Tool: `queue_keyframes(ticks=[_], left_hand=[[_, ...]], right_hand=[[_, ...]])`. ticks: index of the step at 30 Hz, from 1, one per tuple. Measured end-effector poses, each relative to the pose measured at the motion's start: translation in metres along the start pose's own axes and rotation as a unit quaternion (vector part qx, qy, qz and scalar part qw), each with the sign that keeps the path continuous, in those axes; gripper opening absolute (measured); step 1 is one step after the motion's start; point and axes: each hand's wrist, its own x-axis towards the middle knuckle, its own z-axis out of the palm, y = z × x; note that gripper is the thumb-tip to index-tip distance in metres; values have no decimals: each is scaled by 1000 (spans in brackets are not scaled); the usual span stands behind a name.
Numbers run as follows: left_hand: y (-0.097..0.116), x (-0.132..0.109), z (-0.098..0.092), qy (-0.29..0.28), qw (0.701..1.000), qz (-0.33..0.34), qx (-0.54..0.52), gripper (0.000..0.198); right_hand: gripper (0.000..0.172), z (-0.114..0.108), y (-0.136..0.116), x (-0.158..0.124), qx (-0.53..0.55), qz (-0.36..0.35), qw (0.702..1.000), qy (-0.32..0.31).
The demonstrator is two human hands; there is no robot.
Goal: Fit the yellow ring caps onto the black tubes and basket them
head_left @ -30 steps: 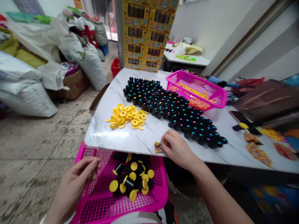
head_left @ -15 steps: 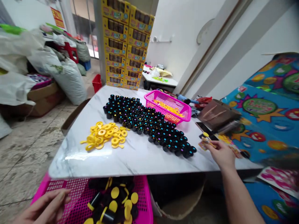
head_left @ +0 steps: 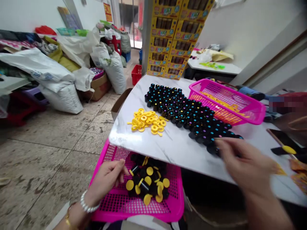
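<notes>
My right hand [head_left: 247, 164], blurred by motion, is at the near right end of the grouped black cylinders [head_left: 177, 108], many topped with coloured dots. Its thumb and fingers close on a blurred black cylinder [head_left: 213, 149] at the table's edge. My left hand [head_left: 109, 175], with a beaded bracelet at the wrist, hovers over the left part of a pink basket [head_left: 178, 195]. Its fingers are loosely bent and apart, with nothing seen in them. Beside its fingertips are black cylinders with yellow disc ends [head_left: 145, 185], jumbled in the basket. Yellow rings with tabs [head_left: 146, 119] are heaped on the table.
Behind the cylinders stands a second pink basket [head_left: 254, 111] holding yellow pieces. Yellow boxes [head_left: 163, 41] are stacked at the table's back. A phone [head_left: 283, 139] lies at the right. White sacks [head_left: 62, 92] and a red bin [head_left: 136, 74] stand on the floor to the left.
The view has turned left. My right hand has moved from the small items at the table's right to the black cylinders. My left hand has come further over the lower basket.
</notes>
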Motion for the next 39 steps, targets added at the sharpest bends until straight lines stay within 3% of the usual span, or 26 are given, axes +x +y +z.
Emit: queue_keyframes(ticks=[2, 4, 7, 10, 15, 19, 23, 25, 32, 37, 39], left_hand=[[7, -2, 4, -23, 998, 42, 31, 53], [14, -4, 6, -30, 992, 98, 80, 46], [16, -11, 3, -17, 974, 160, 159, 30], [7, -21, -6, -5, 969, 157, 189, 23], [-5, -20, -19, -11, 979, 104, 175, 30], [29, 5, -13, -51, 964, 161, 203, 26], [81, 39, 14, -83, 937, 250, 230, 29], [97, 60, 31, -94, 934, 277, 204, 31], [111, 127, 83, -52, 913, 367, 170, 28], [120, 150, 118, -18, 837, 443, 321, 14], [123, 158, 131, -1, 797, 451, 401, 21]], right_hand=[[16, 40, -51, 13, 76, -92, 990, -78], [25, 79, -83, 24, 60, -127, 983, -121], [29, 121, -101, 37, -6, -132, 976, -176], [23, 138, -102, 43, -32, -151, 967, -203], [21, 135, -105, 43, -38, -155, 971, -179], [21, 129, -103, 45, -50, -165, 973, -152], [13, 125, -95, 42, -13, -168, 974, -153], [11, 124, -92, 39, 3, -166, 975, -147], [18, 109, -66, 33, 44, -183, 977, -100], [10, 80, -35, -2, 98, -33, 991, -86], [10, 74, -27, -18, 120, 7, 989, -86]])
